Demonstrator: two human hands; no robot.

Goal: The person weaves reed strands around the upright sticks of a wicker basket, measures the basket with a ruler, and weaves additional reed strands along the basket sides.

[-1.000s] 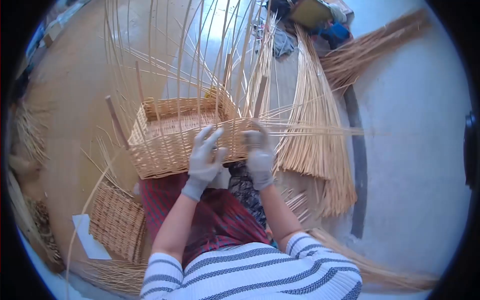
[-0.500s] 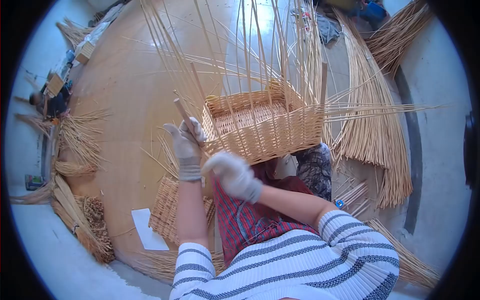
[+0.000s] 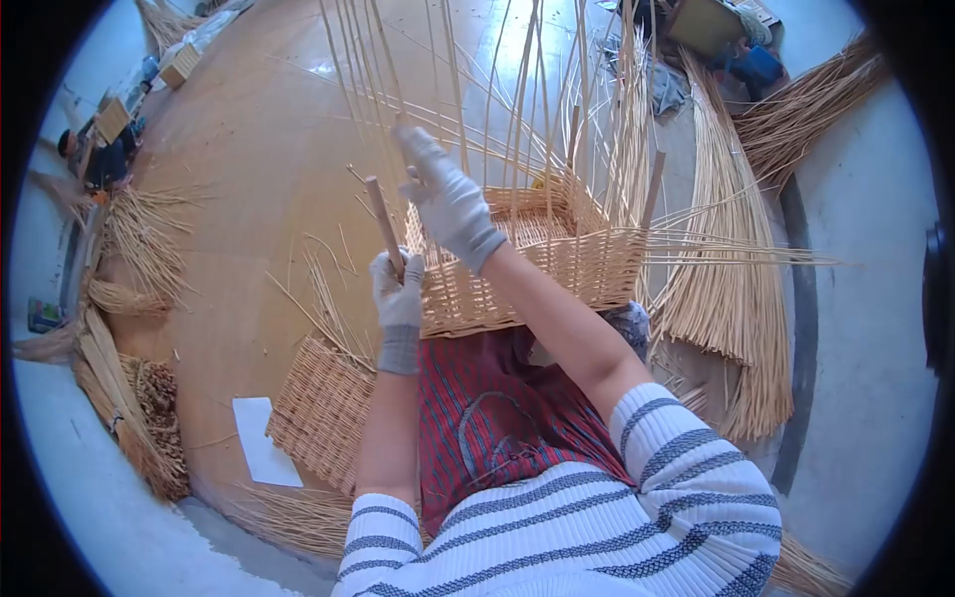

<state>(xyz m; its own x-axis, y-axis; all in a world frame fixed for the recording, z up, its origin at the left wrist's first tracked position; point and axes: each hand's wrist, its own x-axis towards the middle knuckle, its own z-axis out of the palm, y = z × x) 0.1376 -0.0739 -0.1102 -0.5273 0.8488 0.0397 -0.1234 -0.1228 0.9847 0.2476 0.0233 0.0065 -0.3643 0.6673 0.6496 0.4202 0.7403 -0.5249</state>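
Note:
A half-woven wicker basket (image 3: 537, 274) rests over the lap, its tall upright wicker stakes (image 3: 517, 109) rising from the rim. My left hand (image 3: 400, 298), in a pale work glove, is closed around the foot of a thick wooden corner stick (image 3: 383, 224) at the basket's near left corner. Above the basket's left side is my right hand (image 3: 450, 204), also gloved, with fingers stretched upward beside the stakes there. Its fingertips are close to another corner stick; whether they touch it I cannot tell. The forearm crosses in front of the basket and hides part of its wall.
A woven panel (image 3: 323, 408) and a white sheet (image 3: 266, 443) lie on the floor at left. Long wicker bundles (image 3: 716, 269) are spread at right. Another bundle (image 3: 139, 418) lies by the left wall. A person (image 3: 104, 159) sits at far left.
My right hand has moved up and away from me, from in front of the basket to above its left side, and its fingers have straightened. My left hand stays at the corner stick.

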